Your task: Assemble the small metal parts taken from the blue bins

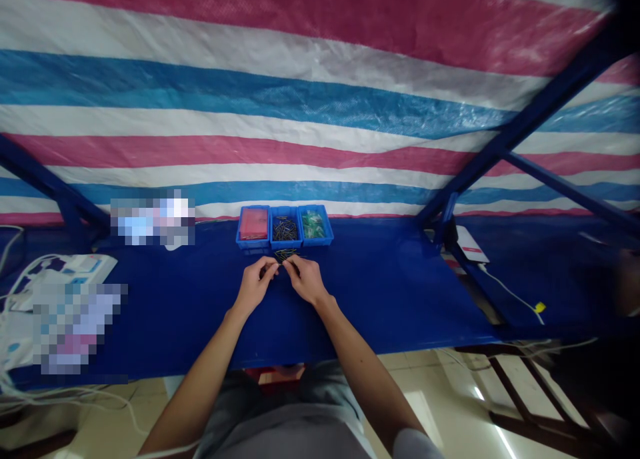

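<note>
Both hands meet over a small pile of screws at the trays

The left hand and the right hand come together in the middle of the blue desk, with thumb and fingers of each pressed together at the tips. The two grips nearly meet; what lies between the fingertips is too small to make out. Just beyond them, a loose pile of dark screws, some with a yellowish glint, lies on the desk in front of the trays.

Three blue trays stand side by side near the back edge. The left tray holds flat red packets, the middle tray holds more dark screws, and the right tray holds green packets with a clear shine.

Well apart on the left, a white bag with printed patches lies on the desk near white cables; parts of that side are blurred out. On the right, past the sloping blue frame, a white box with a red strip has a white cord running from its lower end, with a yellow tag on it. A striped sheet in red, white and blue hangs behind everything.
</note>
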`<state>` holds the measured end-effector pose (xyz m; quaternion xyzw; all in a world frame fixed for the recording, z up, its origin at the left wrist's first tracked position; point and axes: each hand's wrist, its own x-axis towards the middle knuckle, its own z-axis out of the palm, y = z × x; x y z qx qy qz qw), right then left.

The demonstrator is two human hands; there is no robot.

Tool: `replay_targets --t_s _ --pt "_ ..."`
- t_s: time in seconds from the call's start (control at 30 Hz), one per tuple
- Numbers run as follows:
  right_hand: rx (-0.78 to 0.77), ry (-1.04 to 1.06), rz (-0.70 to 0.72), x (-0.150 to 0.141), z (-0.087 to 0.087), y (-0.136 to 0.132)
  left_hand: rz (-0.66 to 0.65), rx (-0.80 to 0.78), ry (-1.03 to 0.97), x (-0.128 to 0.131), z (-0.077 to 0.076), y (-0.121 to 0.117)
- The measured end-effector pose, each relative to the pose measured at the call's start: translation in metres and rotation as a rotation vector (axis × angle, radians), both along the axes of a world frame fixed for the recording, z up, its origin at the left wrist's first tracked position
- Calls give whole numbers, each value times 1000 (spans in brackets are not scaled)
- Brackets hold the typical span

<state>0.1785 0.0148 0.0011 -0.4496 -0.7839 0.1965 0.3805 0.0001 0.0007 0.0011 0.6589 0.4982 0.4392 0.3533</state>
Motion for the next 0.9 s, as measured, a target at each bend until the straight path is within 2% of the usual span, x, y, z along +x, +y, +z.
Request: replay_targets --t_s 0.17,0.37,0.9 --pt "-38 29 25 1 -2 0 8 7 -4 0 -1 0" --pt "18 101 90 0 -2 1 3 -1 -23 -1 -2 1" --pt "10 63 63 0 1 0 21 18 -1 0 0 0"
